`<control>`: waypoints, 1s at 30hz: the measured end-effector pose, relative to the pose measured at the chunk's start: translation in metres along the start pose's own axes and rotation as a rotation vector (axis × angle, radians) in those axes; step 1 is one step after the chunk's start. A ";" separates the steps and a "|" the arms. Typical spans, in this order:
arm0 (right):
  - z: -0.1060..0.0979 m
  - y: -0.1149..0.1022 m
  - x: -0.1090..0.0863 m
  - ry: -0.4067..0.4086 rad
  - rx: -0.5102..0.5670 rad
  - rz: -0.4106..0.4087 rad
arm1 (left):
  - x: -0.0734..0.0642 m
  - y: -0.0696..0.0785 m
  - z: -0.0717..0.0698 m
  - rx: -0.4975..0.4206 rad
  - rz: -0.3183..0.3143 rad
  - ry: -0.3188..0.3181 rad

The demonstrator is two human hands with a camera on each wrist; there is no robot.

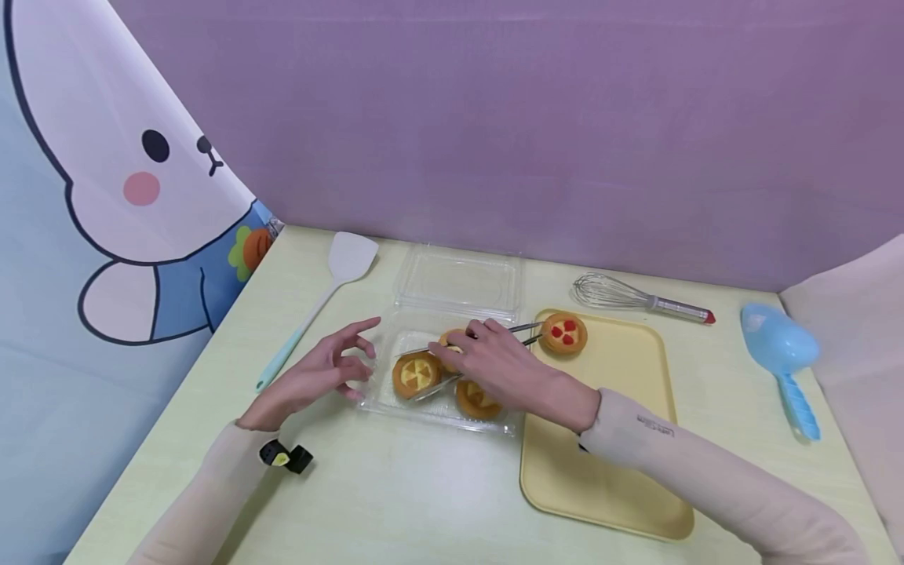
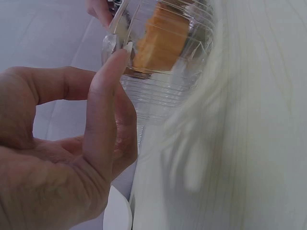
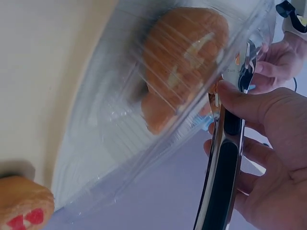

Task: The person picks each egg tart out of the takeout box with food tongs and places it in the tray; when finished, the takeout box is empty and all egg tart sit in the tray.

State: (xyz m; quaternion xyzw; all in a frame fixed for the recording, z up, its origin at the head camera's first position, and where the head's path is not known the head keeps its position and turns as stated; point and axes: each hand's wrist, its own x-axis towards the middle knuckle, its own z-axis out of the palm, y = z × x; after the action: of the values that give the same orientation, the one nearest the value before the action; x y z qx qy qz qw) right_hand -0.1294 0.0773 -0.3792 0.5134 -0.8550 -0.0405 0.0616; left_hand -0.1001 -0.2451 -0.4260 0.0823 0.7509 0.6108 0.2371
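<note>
My right hand grips a pair of metal tongs with black handle strips, reaching in over a clear plastic box. Inside the box are three round tarts. The tongs' tips lie on either side of the left tart, which has yellow pieces on top. A second tart sits to its right, and another behind is partly covered by my fingers. My left hand is beside the box's left edge, fingers bent loosely, holding nothing.
A tart with red pieces lies on a yellow tray to the right. The box's clear lid is folded back. Around them lie a white spatula, a whisk and a blue scoop.
</note>
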 end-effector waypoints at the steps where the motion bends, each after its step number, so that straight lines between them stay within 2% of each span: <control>1: -0.001 0.000 -0.001 0.002 -0.004 0.007 | 0.000 0.000 0.000 -0.001 0.000 0.001; 9: -0.010 0.007 -0.017 -0.011 -0.067 0.046 | 0.000 -0.001 0.001 -0.008 -0.006 0.004; 17: -0.022 0.017 -0.034 0.080 -0.087 0.073 | 0.002 -0.002 0.000 -0.014 -0.013 0.006; 24: -0.035 0.032 -0.054 0.103 -0.057 0.148 | 0.003 -0.003 -0.002 -0.014 -0.005 -0.001; 30: -0.040 0.048 -0.077 0.080 -0.058 0.217 | 0.002 -0.004 -0.003 -0.016 0.011 -0.009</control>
State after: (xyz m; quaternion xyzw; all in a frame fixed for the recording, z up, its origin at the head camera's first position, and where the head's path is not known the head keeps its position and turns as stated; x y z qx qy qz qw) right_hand -0.1292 0.1676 -0.3378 0.4171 -0.9008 -0.0378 0.1146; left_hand -0.1029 -0.2482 -0.4296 0.0873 0.7445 0.6177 0.2378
